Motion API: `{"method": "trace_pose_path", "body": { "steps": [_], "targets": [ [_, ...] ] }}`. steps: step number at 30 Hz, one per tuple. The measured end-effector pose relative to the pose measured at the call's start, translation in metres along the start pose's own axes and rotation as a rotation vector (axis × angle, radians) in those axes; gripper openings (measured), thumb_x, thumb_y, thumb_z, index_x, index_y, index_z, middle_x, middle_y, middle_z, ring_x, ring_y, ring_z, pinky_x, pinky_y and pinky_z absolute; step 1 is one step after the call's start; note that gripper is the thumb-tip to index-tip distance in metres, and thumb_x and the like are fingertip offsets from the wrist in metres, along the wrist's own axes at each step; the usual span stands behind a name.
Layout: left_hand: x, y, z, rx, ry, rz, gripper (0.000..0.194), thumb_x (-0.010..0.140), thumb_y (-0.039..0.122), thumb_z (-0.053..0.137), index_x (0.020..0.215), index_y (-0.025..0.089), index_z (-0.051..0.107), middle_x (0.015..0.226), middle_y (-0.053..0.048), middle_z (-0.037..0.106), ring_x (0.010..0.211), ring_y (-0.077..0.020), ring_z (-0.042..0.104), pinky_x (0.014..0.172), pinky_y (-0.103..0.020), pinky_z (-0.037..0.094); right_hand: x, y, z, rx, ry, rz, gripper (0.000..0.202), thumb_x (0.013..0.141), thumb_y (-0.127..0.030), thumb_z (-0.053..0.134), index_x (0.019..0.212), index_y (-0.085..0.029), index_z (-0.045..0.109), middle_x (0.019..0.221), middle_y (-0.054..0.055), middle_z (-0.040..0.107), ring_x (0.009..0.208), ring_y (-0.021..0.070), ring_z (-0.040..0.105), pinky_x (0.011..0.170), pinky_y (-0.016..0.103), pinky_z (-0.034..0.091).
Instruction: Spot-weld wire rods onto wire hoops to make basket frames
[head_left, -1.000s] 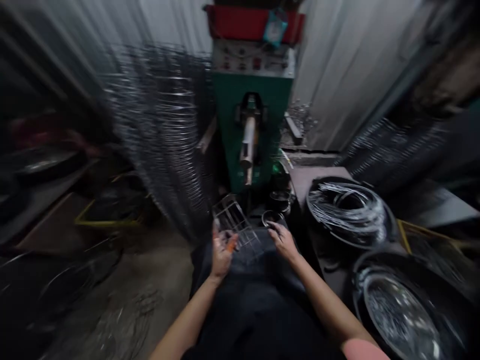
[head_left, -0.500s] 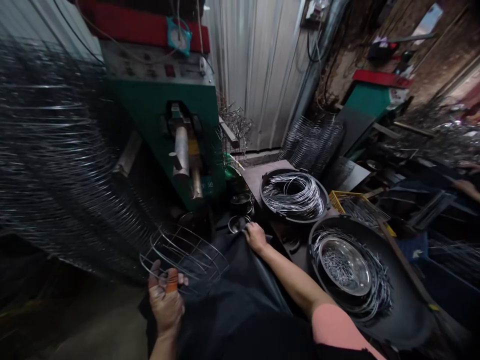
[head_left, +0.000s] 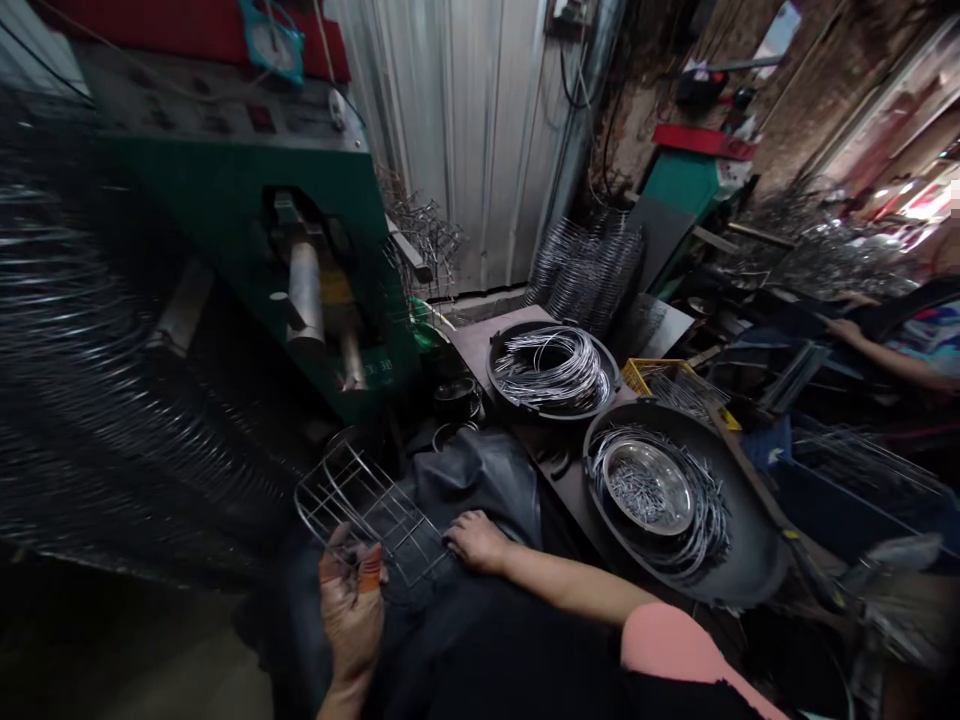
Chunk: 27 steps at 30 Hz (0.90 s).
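We face a tall green machine (head_left: 187, 200) with a red top, standing at the left in front of a grey metal wall (head_left: 495, 150). Below it, on the left edge, rises a dark stack of wire frames (head_left: 82, 330), blurred. A black apron (head_left: 480, 480) covers the person's lap. To the right we see a big dark pan (head_left: 757, 545), holding a steel bowl (head_left: 676, 490) ringed by loose wire. Just beyond it, a smaller dark pan (head_left: 540, 408) holds a coil of wire (head_left: 562, 390). Farther right, another person's arm (head_left: 892, 355) reaches in.

In front of us, over the apron, a wire basket (head_left: 375, 508) tilts in the person's left hand (head_left: 352, 605), which is partly closed, its fingers curled on the near edge. The right hand (head_left: 478, 540) lies palm down on the apron near the basket's right end, fingers slightly bent; we cannot tell whether it pinches the cloth. Orange bands (head_left: 370, 568) wrap some left fingers. Short wire bits (head_left: 636, 495) fill part of the bowl.
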<state>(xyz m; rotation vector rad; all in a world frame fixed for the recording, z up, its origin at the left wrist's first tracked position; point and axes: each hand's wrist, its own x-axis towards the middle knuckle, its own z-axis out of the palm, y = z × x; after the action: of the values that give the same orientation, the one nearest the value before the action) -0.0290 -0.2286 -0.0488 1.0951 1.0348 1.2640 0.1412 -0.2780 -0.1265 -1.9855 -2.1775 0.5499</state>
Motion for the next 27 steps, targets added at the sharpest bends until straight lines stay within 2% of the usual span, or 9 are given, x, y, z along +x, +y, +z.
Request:
{"method": "trace_pose_path", "body": {
  "steps": [6, 9, 12, 15, 18, 19, 21, 24, 27],
  "targets": [
    [-0.003, 0.006, -0.010, -0.016, 0.197, -0.027, 0.041, 0.065, 0.036, 0.070, 0.100, 0.023, 0.053, 0.062, 0.007, 0.048, 0.049, -0.0055, 0.042, 0.049, -0.019, 0.038, 0.006, -0.005, 0.005, 0.097, 0.007, -0.021, 0.023, 0.083, -0.021, 0.050, 0.100, -0.017, 0.065, 0.096, 0.010, 0.067, 0.091, 0.0239, 0.058, 0.078, 0.034, 0.043],
    [0.009, 0.010, -0.014, 0.000, 0.201, -0.069, 0.036, 0.061, 0.039, 0.071, 0.087, 0.021, 0.053, 0.057, 0.008, 0.048, 0.048, -0.0061, 0.042, 0.049, -0.019, 0.038, 0.016, -0.009, 0.003, 0.293, 0.045, -0.026, 0.023, 0.078, -0.019, 0.052, 0.096, -0.024, 0.067, 0.092, 0.005, 0.069, 0.087, 0.0221, 0.062, 0.077, 0.032, 0.046],
    [0.031, 0.014, -0.016, 0.019, 0.161, -0.170, 0.037, 0.054, 0.038, 0.074, 0.079, 0.018, 0.054, 0.056, 0.006, 0.051, 0.051, -0.0067, 0.045, 0.051, -0.018, 0.039, 0.025, 0.011, -0.022, 0.474, 0.259, -0.017, 0.021, 0.076, -0.025, 0.054, 0.093, -0.031, 0.066, 0.089, -0.003, 0.069, 0.082, 0.0173, 0.064, 0.073, 0.026, 0.050],
    [0.059, 0.023, -0.011, -0.011, 0.147, -0.268, 0.042, 0.041, 0.031, 0.078, 0.075, 0.017, 0.056, 0.061, 0.005, 0.055, 0.056, -0.0077, 0.048, 0.052, -0.019, 0.041, 0.028, 0.072, -0.085, 0.451, 0.562, 0.164, 0.026, 0.079, -0.031, 0.048, 0.099, -0.026, 0.064, 0.098, 0.002, 0.067, 0.092, 0.0200, 0.061, 0.083, 0.032, 0.048],
    [0.090, 0.040, 0.003, -0.100, 0.155, -0.328, 0.044, 0.033, 0.029, 0.078, 0.068, 0.018, 0.056, 0.062, 0.005, 0.054, 0.054, -0.0083, 0.047, 0.046, -0.020, 0.041, 0.022, 0.161, -0.169, 0.353, 0.765, 0.417, 0.037, 0.086, -0.025, 0.035, 0.114, -0.016, 0.056, 0.112, 0.012, 0.060, 0.110, 0.0252, 0.051, 0.098, 0.044, 0.034],
    [0.099, 0.046, 0.010, -0.124, 0.156, -0.336, 0.043, 0.032, 0.029, 0.078, 0.067, 0.018, 0.056, 0.062, 0.005, 0.054, 0.054, -0.0083, 0.046, 0.044, -0.020, 0.040, 0.019, 0.190, -0.195, 0.238, 0.842, 0.637, 0.036, 0.084, -0.024, 0.040, 0.115, -0.014, 0.055, 0.112, 0.014, 0.059, 0.111, 0.0251, 0.050, 0.097, 0.041, 0.035],
    [0.114, 0.055, 0.021, -0.143, 0.161, -0.328, 0.042, 0.032, 0.030, 0.079, 0.066, 0.018, 0.057, 0.064, 0.004, 0.053, 0.054, -0.0082, 0.045, 0.042, -0.019, 0.039, 0.015, 0.238, -0.237, 0.065, 0.847, 1.047, 0.043, 0.083, -0.027, 0.048, 0.121, -0.008, 0.050, 0.117, 0.020, 0.054, 0.113, 0.0265, 0.048, 0.094, 0.037, 0.037],
    [0.125, 0.059, 0.034, -0.152, 0.185, -0.275, 0.040, 0.034, 0.030, 0.079, 0.067, 0.018, 0.059, 0.069, 0.004, 0.054, 0.057, -0.0080, 0.046, 0.044, -0.018, 0.040, 0.019, 0.280, -0.268, 0.060, 0.780, 1.211, 0.043, 0.078, -0.030, 0.058, 0.111, -0.002, 0.056, 0.109, 0.028, 0.055, 0.106, 0.0324, 0.052, 0.085, 0.039, 0.042],
    [0.125, 0.051, 0.037, -0.154, 0.169, -0.225, 0.040, 0.037, 0.031, 0.078, 0.070, 0.019, 0.060, 0.070, 0.003, 0.054, 0.059, -0.0080, 0.046, 0.046, -0.018, 0.041, 0.033, 0.294, -0.273, 0.117, 0.721, 1.258, 0.029, 0.074, -0.021, 0.061, 0.095, -0.001, 0.065, 0.097, 0.029, 0.060, 0.095, 0.0331, 0.058, 0.078, 0.037, 0.045]
  ]
}}
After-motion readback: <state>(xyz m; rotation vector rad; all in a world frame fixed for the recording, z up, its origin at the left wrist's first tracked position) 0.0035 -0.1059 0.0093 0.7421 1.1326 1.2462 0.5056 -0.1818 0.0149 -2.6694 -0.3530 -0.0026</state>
